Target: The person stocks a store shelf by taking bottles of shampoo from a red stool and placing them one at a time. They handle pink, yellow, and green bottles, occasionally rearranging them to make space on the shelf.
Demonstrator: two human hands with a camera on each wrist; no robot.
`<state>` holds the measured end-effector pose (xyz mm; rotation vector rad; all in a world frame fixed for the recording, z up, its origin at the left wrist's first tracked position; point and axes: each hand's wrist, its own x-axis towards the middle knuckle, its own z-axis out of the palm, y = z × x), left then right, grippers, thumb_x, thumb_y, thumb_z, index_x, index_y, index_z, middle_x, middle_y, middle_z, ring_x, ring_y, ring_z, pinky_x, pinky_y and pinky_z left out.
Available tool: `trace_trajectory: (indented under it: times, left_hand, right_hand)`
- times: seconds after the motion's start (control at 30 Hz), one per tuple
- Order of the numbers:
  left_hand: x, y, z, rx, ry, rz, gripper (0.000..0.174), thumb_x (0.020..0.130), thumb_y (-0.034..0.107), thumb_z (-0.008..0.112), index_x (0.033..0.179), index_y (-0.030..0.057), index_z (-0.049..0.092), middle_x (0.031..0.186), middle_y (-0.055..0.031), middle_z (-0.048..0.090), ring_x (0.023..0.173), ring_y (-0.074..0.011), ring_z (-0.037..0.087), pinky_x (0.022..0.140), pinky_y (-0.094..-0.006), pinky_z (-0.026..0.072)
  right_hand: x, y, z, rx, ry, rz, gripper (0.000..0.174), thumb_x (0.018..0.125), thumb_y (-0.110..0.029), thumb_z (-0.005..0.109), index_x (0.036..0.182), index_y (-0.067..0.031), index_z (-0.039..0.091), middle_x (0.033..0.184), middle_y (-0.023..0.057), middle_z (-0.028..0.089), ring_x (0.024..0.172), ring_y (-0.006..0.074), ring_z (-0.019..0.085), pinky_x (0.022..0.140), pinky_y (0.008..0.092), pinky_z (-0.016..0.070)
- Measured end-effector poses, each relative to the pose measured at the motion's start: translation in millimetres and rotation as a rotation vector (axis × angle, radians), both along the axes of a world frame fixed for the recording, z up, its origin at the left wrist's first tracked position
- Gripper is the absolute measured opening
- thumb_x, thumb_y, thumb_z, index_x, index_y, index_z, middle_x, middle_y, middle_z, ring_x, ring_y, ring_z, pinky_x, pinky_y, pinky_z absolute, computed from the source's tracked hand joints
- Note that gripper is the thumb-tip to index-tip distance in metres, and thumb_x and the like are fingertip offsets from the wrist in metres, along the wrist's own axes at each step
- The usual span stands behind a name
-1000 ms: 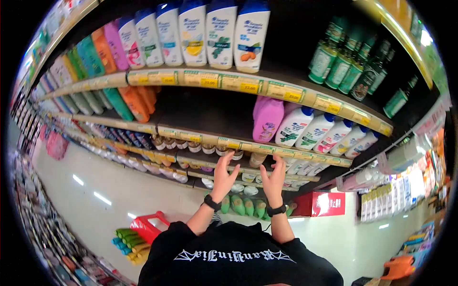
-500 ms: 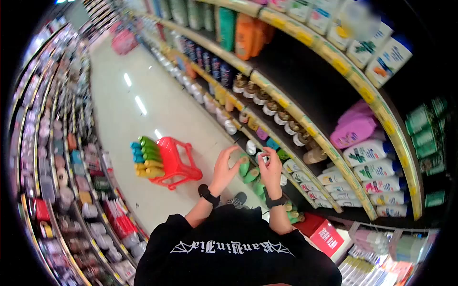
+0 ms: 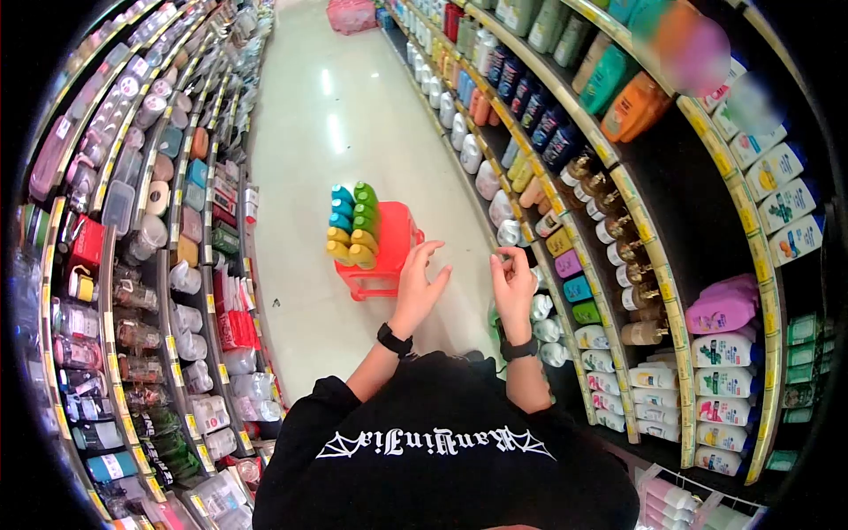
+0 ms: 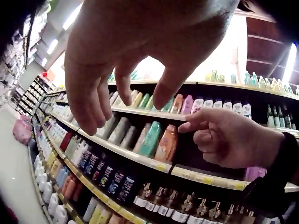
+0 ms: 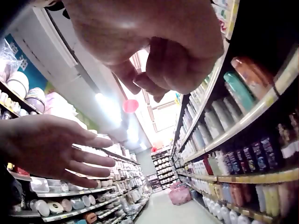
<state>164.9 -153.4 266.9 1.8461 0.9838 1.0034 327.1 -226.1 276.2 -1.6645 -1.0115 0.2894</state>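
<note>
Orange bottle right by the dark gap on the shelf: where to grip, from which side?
Grip the orange bottle mid-body, likely best from the front on the gap side. In the left wrist view its broad face fronts the aisle and its right edge borders the gap, while the teal bottle stands close on its left.

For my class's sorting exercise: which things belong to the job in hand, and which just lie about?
Probably the job: left hand, right hand, red stool, bottles on the stool.

Apparently just around: pink bundle, red packets, dark blue bottles.

Bottles point(image 3: 363, 238) seemingly on stool point(image 3: 396, 231), in aisle point(image 3: 305, 141), shelves point(image 3: 662, 203) left and right
</note>
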Motion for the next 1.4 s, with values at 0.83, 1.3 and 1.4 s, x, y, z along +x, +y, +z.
trace_trajectory:
  times: [0.83,1.3,1.4]
  left_hand:
    - [-223,99,-46,-0.125,0.005,0.371,0.008,0.081,0.006,0.063,0.090,0.0046,0.064,0.086,-0.0080,0.061,0.081,-0.0219,0.062,0.073,-0.0315,0.0496]
    - [-189,167,-245,-0.555,0.382,0.156,0.060,0.080,0.022,0.065,0.135,0.0066,0.048,0.120,-0.0229,0.060,0.110,-0.0409,0.057,0.094,-0.0458,0.0466]
    - [-179,172,-261,-0.602,0.431,0.163,0.064,0.079,0.021,0.064,0.139,0.0055,0.045,0.126,-0.0235,0.057,0.113,-0.0408,0.055,0.096,-0.0451,0.0456]
  right_hand:
    - [-177,177,-40,-0.205,-0.319,0.459,0.009,0.087,-0.019,0.065,0.089,-0.0105,0.064,0.067,0.0039,0.061,0.065,0.0227,0.059,0.067,0.0382,0.0372]
    - [-170,259,-257,-0.683,-0.407,0.844,0.053,0.079,-0.022,0.070,0.126,-0.0068,0.051,0.094,0.0150,0.067,0.086,0.0342,0.065,0.075,0.0471,0.0483]
    - [-176,256,-285,-0.658,-0.354,0.838,0.056,0.080,-0.021,0.069,0.129,-0.0056,0.047,0.093,0.0168,0.067,0.082,0.0356,0.065,0.073,0.0467,0.0506]
